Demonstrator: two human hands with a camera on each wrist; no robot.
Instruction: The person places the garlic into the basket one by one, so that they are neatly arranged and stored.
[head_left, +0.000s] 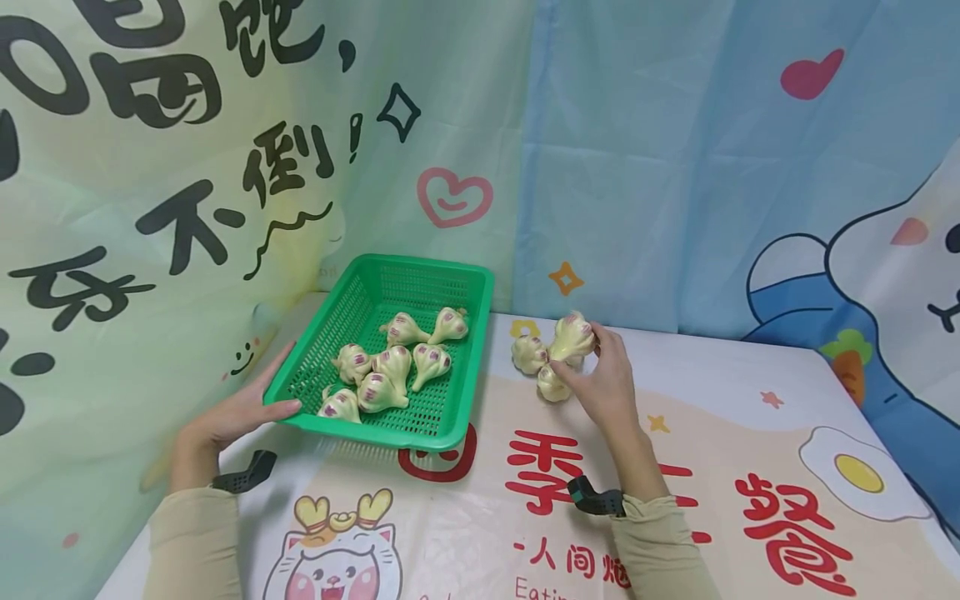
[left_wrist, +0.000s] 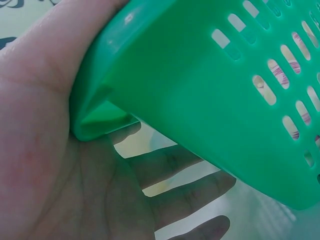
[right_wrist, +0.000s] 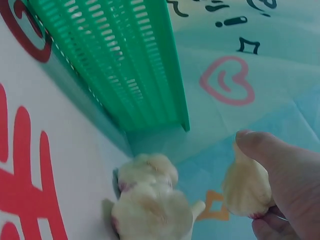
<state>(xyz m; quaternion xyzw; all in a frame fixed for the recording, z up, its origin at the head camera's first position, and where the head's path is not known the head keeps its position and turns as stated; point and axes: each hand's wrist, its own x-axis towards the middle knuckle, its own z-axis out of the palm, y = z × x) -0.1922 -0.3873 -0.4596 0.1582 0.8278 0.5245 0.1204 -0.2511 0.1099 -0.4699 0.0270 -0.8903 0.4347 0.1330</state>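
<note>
My left hand (head_left: 247, 408) holds the near left corner of a green plastic basket (head_left: 474, 358). In the left wrist view, its thumb side lies against the basket rim (left_wrist: 112, 47) while the fingers (left_wrist: 192, 197) stretch out beneath. Several garlic bulbs with purple streaks (head_left: 392, 364) lie inside the basket. To the right of it, my right hand (head_left: 606, 379) pinches one garlic bulb (head_left: 573, 335) between thumb and fingers, raised above two others. Those two bulbs, one at the left (head_left: 529, 354) and one nearer (head_left: 553, 386), sit close together on the table.
A printed cloth with red characters (head_left: 543, 471) and a cartoon cat (head_left: 333, 558) covers the table. Behind the basket hangs a blue-green printed curtain (head_left: 622, 208). Another printed sheet (head_left: 97, 350) rises along the left side. Both wrists wear dark camera mounts (head_left: 596, 498).
</note>
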